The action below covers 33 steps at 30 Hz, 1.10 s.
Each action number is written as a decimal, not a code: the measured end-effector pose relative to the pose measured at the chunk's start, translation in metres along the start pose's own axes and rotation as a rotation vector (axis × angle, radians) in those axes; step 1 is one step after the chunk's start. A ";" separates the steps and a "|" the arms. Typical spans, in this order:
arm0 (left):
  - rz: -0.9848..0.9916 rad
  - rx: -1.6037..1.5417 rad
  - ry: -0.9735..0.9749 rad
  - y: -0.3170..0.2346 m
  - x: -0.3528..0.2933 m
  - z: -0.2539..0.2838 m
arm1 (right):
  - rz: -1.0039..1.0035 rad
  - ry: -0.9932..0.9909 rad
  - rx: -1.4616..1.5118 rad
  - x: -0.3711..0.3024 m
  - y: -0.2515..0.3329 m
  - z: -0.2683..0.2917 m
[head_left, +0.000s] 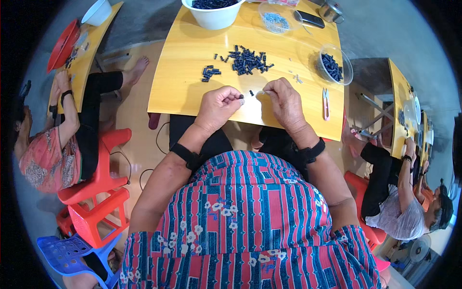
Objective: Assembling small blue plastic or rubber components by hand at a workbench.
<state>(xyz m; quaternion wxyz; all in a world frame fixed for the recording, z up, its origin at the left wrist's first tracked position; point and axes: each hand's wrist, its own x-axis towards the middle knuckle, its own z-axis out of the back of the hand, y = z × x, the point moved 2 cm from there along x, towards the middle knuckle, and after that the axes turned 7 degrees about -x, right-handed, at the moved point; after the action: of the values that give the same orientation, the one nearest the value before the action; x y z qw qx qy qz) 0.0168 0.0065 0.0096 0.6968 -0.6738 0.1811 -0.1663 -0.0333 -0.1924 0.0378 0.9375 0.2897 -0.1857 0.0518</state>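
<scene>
Between thumb and fingers, my left hand (219, 106) pinches a small black plastic piece (241, 97) above the near table edge. My right hand (285, 103) is closed in a pinch to its right; a tiny pale sliver (262, 92) shows at its fingertips, too small to name. One loose black piece (251, 93) lies on the table between both hands. Beyond them is a heap of black plastic pieces (249, 61), with a smaller cluster of black pieces (210, 72) to its left.
On the yellow table (178, 48) stand a white tub (216, 20) of black pieces, a clear bowl (350, 72) with more, and a clear tray (275, 12) of small silvery parts. Pink-handled snips (326, 106), a phone (310, 19) and a metal mug (332, 10) lie right. People sit at tables either side.
</scene>
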 end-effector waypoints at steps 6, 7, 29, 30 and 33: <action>0.023 0.050 0.023 -0.001 -0.003 0.004 | 0.062 0.047 0.078 0.011 0.027 -0.019; 0.024 0.058 0.032 -0.001 -0.002 0.005 | 0.063 0.045 0.082 0.012 0.028 -0.022; 0.049 -0.071 -0.119 0.004 0.001 0.006 | -0.065 0.146 0.193 -0.003 0.025 -0.027; 0.047 -0.078 -0.117 0.005 0.001 0.006 | -0.071 0.171 0.169 -0.003 0.027 -0.030; 0.037 -0.080 -0.106 0.006 0.001 0.005 | -0.045 0.144 0.145 -0.002 0.028 -0.031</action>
<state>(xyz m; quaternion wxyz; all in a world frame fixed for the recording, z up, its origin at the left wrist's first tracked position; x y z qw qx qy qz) 0.0202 0.0108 0.0037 0.6811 -0.7054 0.1627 -0.1099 -0.0308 -0.1519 0.0279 0.9260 0.3563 -0.1071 0.0647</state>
